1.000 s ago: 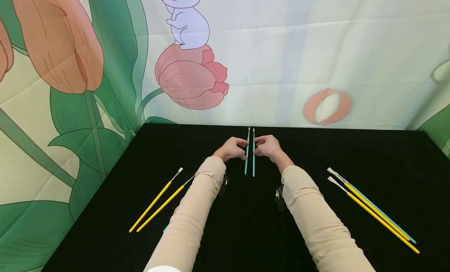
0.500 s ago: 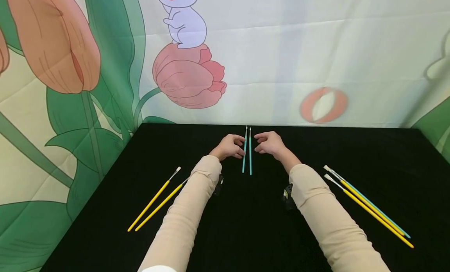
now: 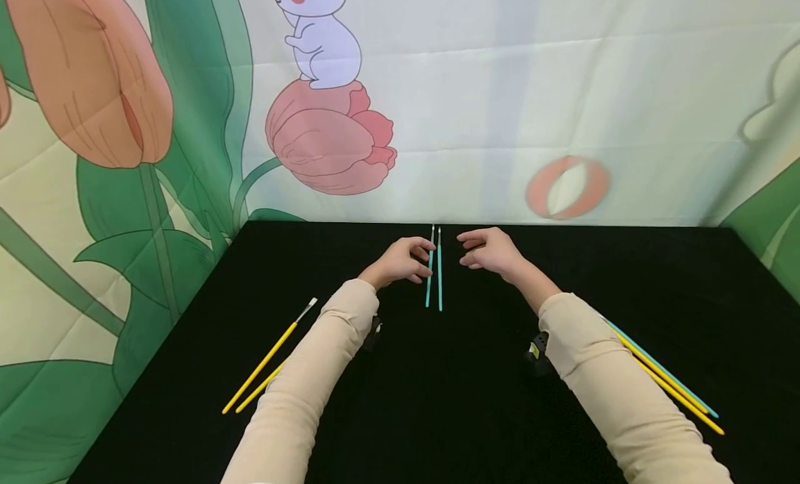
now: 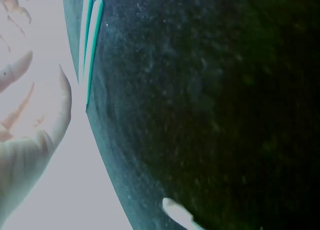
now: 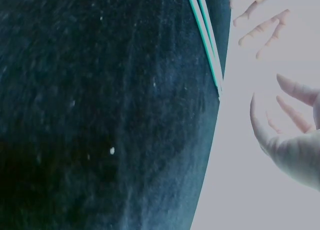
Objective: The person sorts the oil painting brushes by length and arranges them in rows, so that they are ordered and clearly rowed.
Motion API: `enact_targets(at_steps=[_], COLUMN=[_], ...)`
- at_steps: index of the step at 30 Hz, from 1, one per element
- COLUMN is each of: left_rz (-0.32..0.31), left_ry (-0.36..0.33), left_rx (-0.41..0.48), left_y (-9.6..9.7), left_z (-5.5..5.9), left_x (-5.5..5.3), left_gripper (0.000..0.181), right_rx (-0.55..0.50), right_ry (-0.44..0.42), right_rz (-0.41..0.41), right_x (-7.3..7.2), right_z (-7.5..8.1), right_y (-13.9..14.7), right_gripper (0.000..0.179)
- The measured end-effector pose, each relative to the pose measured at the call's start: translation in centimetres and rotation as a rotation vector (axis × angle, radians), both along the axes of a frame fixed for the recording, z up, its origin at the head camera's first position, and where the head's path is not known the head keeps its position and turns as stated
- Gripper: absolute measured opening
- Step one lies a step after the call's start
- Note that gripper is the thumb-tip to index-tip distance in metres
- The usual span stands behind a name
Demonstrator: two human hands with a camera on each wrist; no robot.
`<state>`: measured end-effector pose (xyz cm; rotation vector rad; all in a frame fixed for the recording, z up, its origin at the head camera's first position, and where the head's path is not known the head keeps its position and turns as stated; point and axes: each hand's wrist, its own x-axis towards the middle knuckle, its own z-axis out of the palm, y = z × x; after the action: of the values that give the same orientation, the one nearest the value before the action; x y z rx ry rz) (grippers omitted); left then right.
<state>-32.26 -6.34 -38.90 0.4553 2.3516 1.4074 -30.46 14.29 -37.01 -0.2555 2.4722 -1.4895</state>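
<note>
Two thin teal-handled paintbrushes, the left one (image 3: 428,289) and the right one (image 3: 440,279), lie almost parallel at the far middle of the black table, bristles away from me. My left hand (image 3: 398,260) hovers at the left brush; thumb and fingers are spread, and the fingertips overlap its handle in the head view. The left wrist view shows this hand (image 4: 37,125) with nothing in its grasp, beside the brush handles (image 4: 93,44). To the right of the pair, my right hand (image 3: 494,251) is apart from both brushes, fingers loosely bent and holding nothing.
Two yellow paintbrushes (image 3: 259,368) lie at the left, one partly under my left sleeve (image 3: 312,380). On the right, two yellow brushes (image 3: 678,396) and a teal brush (image 3: 659,366) lie together, their bristle ends hidden by my right sleeve. A printed curtain (image 3: 462,123) hangs behind the table.
My right hand has let go of the right teal brush and drawn away to the right. That brush now lies closer to the left one. My left hand has eased slightly leftward.
</note>
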Motion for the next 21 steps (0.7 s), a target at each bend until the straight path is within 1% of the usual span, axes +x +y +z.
enact_targets(at_steps=[3, 11, 16, 21], left_rz=[-0.009, -0.057, -0.112, -0.154], left_ry=[0.018, 0.032, 0.053, 0.082], left_rx=[-0.003, 0.047, 0.033, 0.02], left_y=[-0.5, -1.4, -1.9, -2.5], left_z=[0.4, 2.1, 2.8, 3.3], left_x=[0.3, 1.4, 2.1, 2.9], left_gripper=[0.046, 0.043, 0.042, 0.038], right_rx=[0.0, -0.012, -0.032, -0.022], right_ry=[0.014, 0.042, 0.043, 0.057], right_rz=[0.013, 0.06, 0.097, 0.139], right_x=[0.4, 1.7, 2.5, 3.4], right_z=[0.4, 1.8, 2.5, 3.0], right_y=[0.3, 1.2, 2.1, 2.9], right_gripper=[0.049, 0.047, 0.046, 0.047])
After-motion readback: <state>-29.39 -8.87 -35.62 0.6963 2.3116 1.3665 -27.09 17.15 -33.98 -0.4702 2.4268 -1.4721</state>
